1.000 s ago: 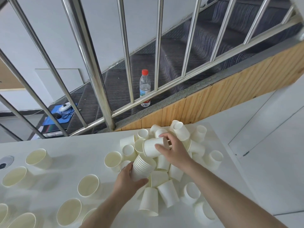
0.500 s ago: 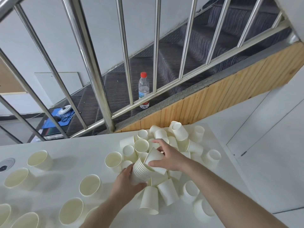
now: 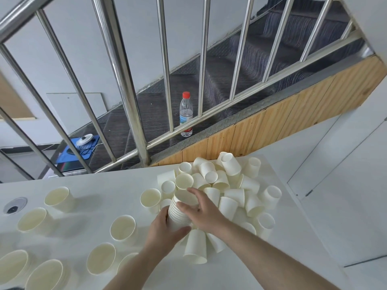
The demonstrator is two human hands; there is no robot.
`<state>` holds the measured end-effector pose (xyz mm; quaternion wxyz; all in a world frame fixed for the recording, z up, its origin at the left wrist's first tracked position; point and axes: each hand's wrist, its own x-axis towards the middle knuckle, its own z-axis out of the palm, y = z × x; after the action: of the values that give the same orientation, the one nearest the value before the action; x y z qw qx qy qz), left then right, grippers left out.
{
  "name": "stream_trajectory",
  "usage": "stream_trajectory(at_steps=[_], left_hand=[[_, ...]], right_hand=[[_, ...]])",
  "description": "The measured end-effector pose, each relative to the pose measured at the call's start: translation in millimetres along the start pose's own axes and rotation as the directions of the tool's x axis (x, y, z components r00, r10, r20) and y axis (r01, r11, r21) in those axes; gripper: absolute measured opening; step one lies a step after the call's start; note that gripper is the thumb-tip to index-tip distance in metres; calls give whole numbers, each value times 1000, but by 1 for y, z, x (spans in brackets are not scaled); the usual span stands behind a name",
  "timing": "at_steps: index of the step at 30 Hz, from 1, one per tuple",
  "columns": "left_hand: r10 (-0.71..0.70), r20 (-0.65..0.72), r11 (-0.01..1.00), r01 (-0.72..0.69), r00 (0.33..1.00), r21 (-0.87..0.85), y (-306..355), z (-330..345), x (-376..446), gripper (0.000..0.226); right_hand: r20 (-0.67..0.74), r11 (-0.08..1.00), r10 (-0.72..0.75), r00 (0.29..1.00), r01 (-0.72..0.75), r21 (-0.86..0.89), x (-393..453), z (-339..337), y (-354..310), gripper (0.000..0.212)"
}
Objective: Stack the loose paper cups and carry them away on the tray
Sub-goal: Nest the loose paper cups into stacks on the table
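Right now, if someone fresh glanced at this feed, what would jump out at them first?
Both hands meet at the table's middle: the left hand grips a nested stack of cups while the right hand seats a cup on its top. Just behind and to the right lies a jumbled pile of loose cups. Beyond the steel railing, a red-capped water bottle stands on the stairs.

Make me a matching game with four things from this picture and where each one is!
Things:
1. water bottle
2. stack of cups
3. blue mat
4. pile of loose cups

Places:
A. on the white table, by the wooden stair side
B. on the floor beyond the railing, far left
C. on a dark stair step behind the railing
D. gripped in the left hand

Pairs: 1-C, 2-D, 3-B, 4-A
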<state>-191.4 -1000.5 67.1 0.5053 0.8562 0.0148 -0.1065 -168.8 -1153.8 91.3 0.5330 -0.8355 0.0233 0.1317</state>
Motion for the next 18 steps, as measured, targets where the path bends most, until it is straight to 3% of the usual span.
stream_trajectory(at_steps=[5, 9, 11, 14, 18], left_hand=[[-7, 12, 1000, 7, 1000, -9, -6, -7, -11, 49], [2, 75, 998, -7, 997, 61, -19, -18, -16, 68], [8, 94, 992, -19, 996, 122, -28, -25, -17, 78], [-27, 10, 994, 26, 1000, 102, -38, -40, -20, 66], [-80, -123, 994, 87, 989, 61, -52, -65, -28, 59]], right_hand=[[117, 987, 127, 985, -137, 87, -9, 11, -3, 84], [32, 985, 99, 995, -103, 139, -17, 23, 0, 77], [-8, 993, 63, 998, -62, 98, -21, 31, 3, 74], [-13, 999, -1, 1000, 0, -32, -19, 46, 7, 78], [115, 971, -51, 992, 76, -227, -12, 79, 3, 82]])
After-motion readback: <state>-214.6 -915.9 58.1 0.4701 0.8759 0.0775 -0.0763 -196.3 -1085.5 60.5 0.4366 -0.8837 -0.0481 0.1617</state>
